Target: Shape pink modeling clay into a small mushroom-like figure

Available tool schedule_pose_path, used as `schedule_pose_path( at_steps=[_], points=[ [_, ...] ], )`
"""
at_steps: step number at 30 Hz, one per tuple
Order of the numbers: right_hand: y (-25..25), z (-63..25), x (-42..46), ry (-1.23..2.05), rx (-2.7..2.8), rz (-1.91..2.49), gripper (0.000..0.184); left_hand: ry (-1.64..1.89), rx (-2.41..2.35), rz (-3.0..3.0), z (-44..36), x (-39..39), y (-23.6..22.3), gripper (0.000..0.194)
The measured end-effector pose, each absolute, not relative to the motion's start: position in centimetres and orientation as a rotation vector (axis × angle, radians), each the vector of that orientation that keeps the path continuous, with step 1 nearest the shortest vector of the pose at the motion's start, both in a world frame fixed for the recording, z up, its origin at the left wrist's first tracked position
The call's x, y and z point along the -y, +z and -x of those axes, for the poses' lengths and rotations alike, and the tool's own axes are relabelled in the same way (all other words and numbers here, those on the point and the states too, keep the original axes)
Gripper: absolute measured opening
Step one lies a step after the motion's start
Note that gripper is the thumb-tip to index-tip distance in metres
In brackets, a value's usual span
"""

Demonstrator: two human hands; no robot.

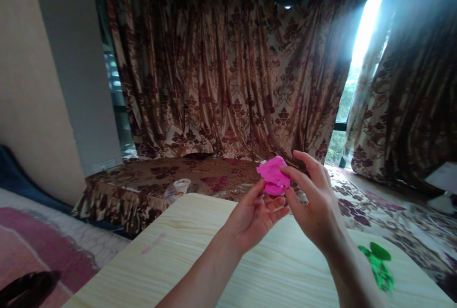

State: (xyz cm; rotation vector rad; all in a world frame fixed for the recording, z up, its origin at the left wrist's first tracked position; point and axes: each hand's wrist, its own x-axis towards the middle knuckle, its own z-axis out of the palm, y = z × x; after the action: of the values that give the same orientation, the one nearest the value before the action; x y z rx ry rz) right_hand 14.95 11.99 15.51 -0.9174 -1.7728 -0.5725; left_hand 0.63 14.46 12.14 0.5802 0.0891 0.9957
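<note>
A bright pink lump of modelling clay [274, 173], flattened with ragged, layered edges, is held up above the far side of the table. My left hand [254, 216] supports it from below, thumb against its lower left edge and fingers curled beneath. From the right, my right hand [314, 198] pinches its right edge between thumb and index finger, while the other fingers are raised. Green modelling clay [380, 270] lies on the table beside my right forearm, a smooth rounded piece next to a rougher clump.
The pale wood-grain table [171, 241] bears a faint pink smear [154, 243]. Behind it, a patterned cloth covers a ledge [160, 172] holding a clear plastic-looking item [181, 186]. Patterned curtains [228, 70] hang beyond. A bed [39, 246] is at left, a white lamp [442, 179] at right.
</note>
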Motion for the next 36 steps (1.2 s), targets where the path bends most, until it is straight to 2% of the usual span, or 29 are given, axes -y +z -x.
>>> schedule_pose_path(
  at_steps=[7,13,19,26,36],
  points=[
    [15.7,-14.8,-11.9,-0.629,1.668,0.824,0.031,1.011,-0.129,-0.631,-1.1,-14.0,12.3,0.027],
    [15.6,-14.8,-12.0,-0.605,1.698,0.847,0.04,1.052,-0.159,-0.673,-1.2,-13.7,12.3,0.024],
    [15.4,-15.0,-12.0,-0.629,1.661,0.798,0.029,1.148,-0.239,-0.778,-1.5,-13.2,12.3,0.023],
    [15.5,-14.7,-12.0,-0.633,1.633,0.794,0.034,1.164,-0.215,-0.81,-1.5,-12.9,12.5,0.022],
    [15.7,-14.7,-11.6,-0.586,1.618,0.769,0.024,1.171,-0.273,-0.82,-1.7,-12.7,12.6,0.018]
  ],
)
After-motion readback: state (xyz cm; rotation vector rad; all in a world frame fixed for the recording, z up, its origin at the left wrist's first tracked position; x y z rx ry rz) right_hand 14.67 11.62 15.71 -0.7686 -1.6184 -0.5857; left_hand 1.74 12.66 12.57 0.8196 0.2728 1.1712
